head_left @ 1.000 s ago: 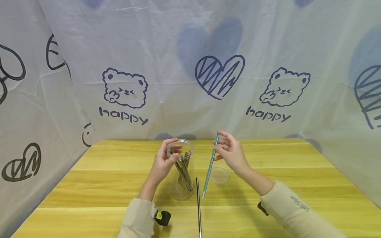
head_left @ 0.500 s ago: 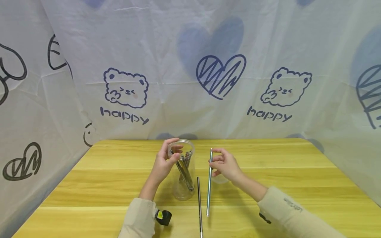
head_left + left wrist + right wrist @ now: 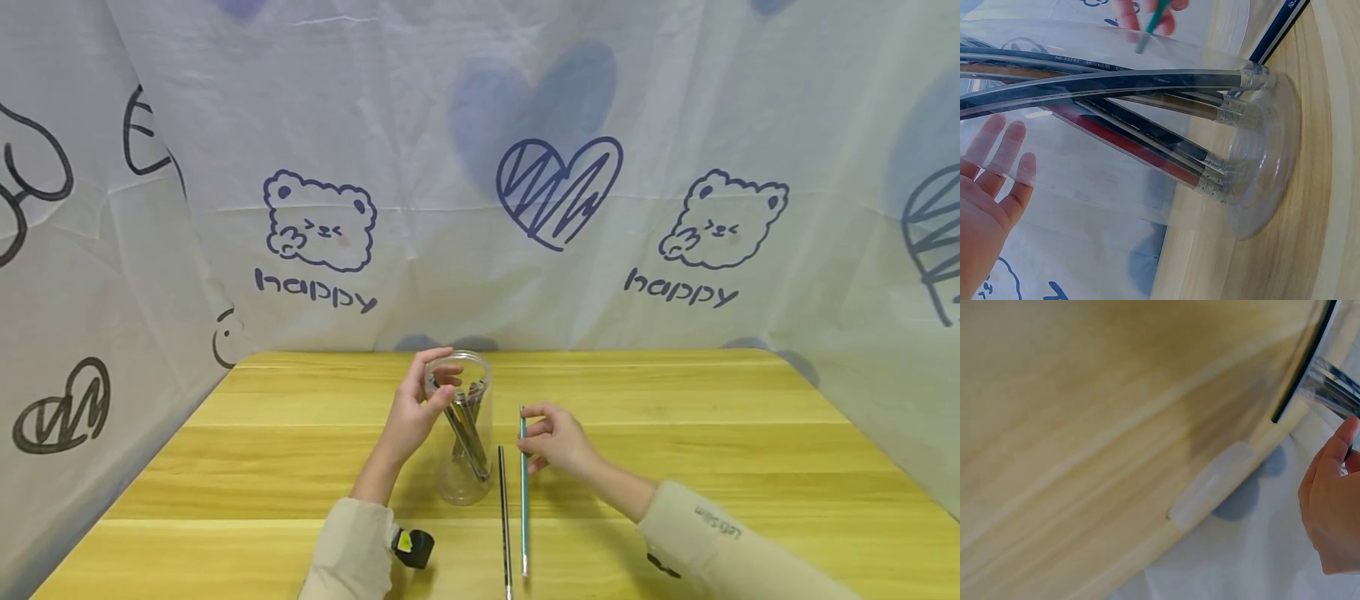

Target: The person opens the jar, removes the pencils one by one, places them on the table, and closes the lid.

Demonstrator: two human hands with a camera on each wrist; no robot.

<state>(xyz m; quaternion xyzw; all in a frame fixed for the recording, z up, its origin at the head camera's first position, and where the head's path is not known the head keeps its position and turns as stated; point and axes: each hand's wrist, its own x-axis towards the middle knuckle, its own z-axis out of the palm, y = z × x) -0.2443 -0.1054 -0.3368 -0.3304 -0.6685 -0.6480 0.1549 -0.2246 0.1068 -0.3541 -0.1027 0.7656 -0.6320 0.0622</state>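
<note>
My left hand (image 3: 411, 404) holds a clear plastic jar (image 3: 459, 493) near its rim, thumb and fingers round its side. Inside the upright jar, several pencils (image 3: 1147, 134) lean at angles, mostly dark, one red and one brownish, with their ferrule ends at the bottom. To the right, my right hand (image 3: 558, 442) pinches a teal pencil (image 3: 524, 517) by its far end, its eraser end towards me. Whether that eraser end touches the table cannot be told. Between jar and teal pencil, a black pencil (image 3: 504, 508) lies on the table, almost parallel to the teal one.
A translucent round lid (image 3: 1210, 484) lies on the wooden table (image 3: 712, 467), hidden by the right hand in the head view. Behind the table hangs a printed white cloth (image 3: 450, 275). A black wrist device (image 3: 412, 548) sits by the left cuff.
My right hand has lowered the teal pencil and brought it left and nearer, turning it from slanted to almost parallel with the black pencil. The left hand stays on the jar.
</note>
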